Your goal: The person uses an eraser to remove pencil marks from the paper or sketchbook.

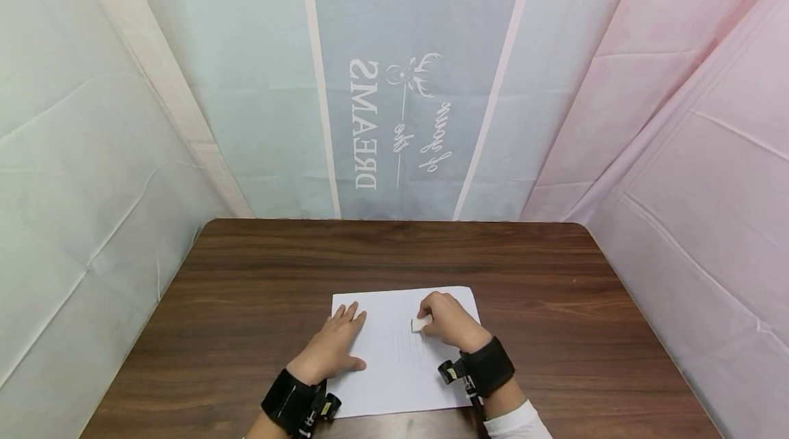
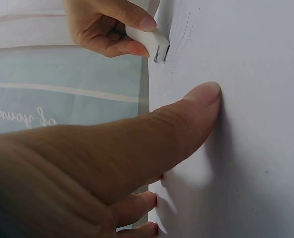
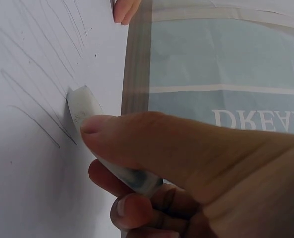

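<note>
Eraser (image 1: 420, 324) is pinched in right hand (image 1: 452, 321), long axis roughly left–right, free end pointed left, at far right of lines (image 1: 407, 348) on paper (image 1: 394, 391). Paper's left side is touched by left hand (image 1: 329, 350), thumb spread wide.

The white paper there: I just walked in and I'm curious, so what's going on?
A person's right hand pinches a white eraser at the thin dark lines on the paper. The left hand rests, fingers spread, along the sheet's left side. Several lines remain visible.
</note>
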`<state>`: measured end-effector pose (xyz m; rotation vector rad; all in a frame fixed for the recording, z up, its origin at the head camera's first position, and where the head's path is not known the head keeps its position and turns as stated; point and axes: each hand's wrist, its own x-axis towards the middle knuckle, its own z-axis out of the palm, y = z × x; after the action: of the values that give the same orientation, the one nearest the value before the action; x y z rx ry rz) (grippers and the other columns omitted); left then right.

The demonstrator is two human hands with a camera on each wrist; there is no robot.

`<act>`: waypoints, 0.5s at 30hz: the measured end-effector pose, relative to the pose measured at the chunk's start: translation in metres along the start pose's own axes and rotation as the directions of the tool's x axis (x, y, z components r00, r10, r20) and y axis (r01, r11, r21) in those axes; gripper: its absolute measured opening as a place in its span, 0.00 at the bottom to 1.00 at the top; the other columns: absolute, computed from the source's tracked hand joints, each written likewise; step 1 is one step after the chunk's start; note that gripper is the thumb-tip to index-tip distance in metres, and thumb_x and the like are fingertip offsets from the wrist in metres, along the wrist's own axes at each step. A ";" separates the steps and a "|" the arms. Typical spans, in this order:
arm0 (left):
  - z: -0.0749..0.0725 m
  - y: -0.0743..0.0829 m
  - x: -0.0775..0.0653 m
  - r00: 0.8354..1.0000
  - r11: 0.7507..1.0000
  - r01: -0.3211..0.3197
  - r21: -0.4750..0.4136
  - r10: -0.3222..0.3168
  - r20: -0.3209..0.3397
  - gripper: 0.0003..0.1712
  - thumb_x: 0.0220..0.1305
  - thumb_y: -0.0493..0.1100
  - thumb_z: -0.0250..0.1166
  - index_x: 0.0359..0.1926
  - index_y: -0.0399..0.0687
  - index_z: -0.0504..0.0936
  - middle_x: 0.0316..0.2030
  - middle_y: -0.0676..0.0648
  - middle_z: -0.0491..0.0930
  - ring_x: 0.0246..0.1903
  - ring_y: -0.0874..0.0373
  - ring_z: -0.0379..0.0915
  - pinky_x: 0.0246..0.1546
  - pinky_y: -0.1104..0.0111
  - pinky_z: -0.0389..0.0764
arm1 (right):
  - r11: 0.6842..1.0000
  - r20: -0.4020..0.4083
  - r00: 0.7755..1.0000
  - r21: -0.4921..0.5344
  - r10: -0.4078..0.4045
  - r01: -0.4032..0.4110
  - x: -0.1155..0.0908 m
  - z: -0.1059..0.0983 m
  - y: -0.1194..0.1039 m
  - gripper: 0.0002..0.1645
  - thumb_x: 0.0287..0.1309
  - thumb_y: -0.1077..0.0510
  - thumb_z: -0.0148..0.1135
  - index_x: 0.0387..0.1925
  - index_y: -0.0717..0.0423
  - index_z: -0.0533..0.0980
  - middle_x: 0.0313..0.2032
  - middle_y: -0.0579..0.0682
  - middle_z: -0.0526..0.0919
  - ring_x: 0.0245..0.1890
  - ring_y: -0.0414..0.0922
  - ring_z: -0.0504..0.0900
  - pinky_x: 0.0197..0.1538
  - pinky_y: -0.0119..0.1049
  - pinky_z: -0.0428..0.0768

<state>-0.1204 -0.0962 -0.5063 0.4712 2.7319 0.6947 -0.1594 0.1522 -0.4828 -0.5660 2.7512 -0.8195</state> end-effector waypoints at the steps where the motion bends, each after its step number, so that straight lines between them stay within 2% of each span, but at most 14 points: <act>1: 0.000 0.000 0.000 1.000 1.000 0.000 -0.001 0.000 0.002 0.52 0.45 0.45 0.83 0.69 0.32 0.71 0.74 0.29 0.60 0.75 0.29 0.53 0.72 0.36 0.60 | 1.000 0.001 1.000 0.002 0.000 0.000 0.000 0.000 0.000 0.09 0.44 0.74 0.73 0.28 0.62 0.83 0.30 0.51 0.85 0.29 0.41 0.72 0.31 0.32 0.74; 15: -0.001 -0.001 0.000 1.000 1.000 -0.005 -0.008 0.006 0.007 0.52 0.46 0.46 0.82 0.70 0.32 0.69 0.75 0.29 0.59 0.75 0.29 0.52 0.72 0.36 0.59 | 1.000 0.004 1.000 -0.006 0.018 -0.018 -0.001 -0.005 0.002 0.09 0.43 0.75 0.73 0.26 0.61 0.83 0.29 0.50 0.84 0.28 0.41 0.72 0.30 0.32 0.73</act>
<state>-0.1210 -0.0974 -0.5056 0.4785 2.7207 0.7041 -0.1605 0.1560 -0.4797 -0.5426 2.7519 -0.8060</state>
